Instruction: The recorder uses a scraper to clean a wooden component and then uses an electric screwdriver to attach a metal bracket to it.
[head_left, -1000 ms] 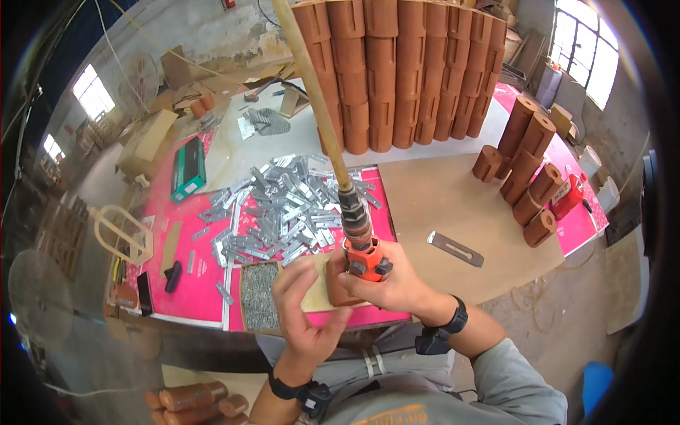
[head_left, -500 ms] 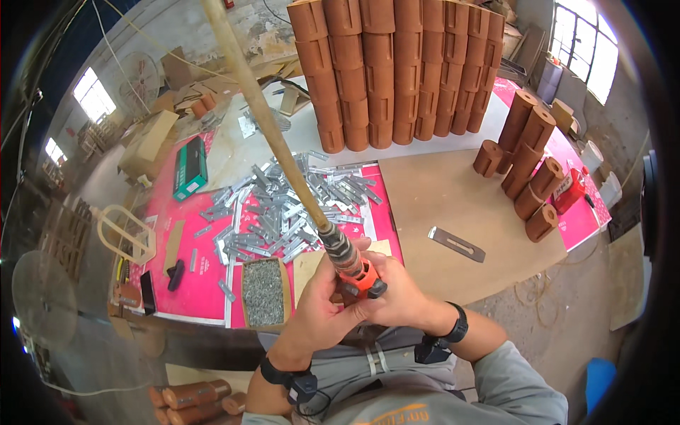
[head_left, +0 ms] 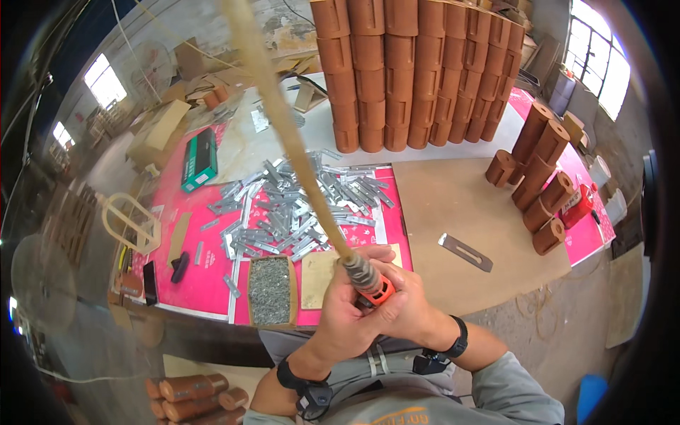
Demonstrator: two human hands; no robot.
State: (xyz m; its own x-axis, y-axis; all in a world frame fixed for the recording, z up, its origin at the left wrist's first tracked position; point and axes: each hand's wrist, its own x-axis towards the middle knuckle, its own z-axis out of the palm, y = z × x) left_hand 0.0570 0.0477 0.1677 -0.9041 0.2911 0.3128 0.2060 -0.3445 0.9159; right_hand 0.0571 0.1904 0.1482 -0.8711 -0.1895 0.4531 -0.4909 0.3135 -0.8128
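Note:
Both of my hands are closed around a red-and-black hand tool with a ribbed metal coupling. My left hand wraps its left side and my right hand its right side, with the thumbs close together. A long tan hose or rod rises from the coupling past the top of the view. Most of the tool's body is hidden in my fingers, so its exact kind does not show. Just beyond my hands lies a pale flat board, partly covered by them.
Left of my hands stands a box of small metal screws, with a heap of metal strips behind. Stacked brown cylinders rise at the back, more at right. A slotted metal plate lies on brown board.
The view has shifted, so the table's contents sit slightly further right. My hands still grip the tool, whose red body shows less and points more upright toward me.

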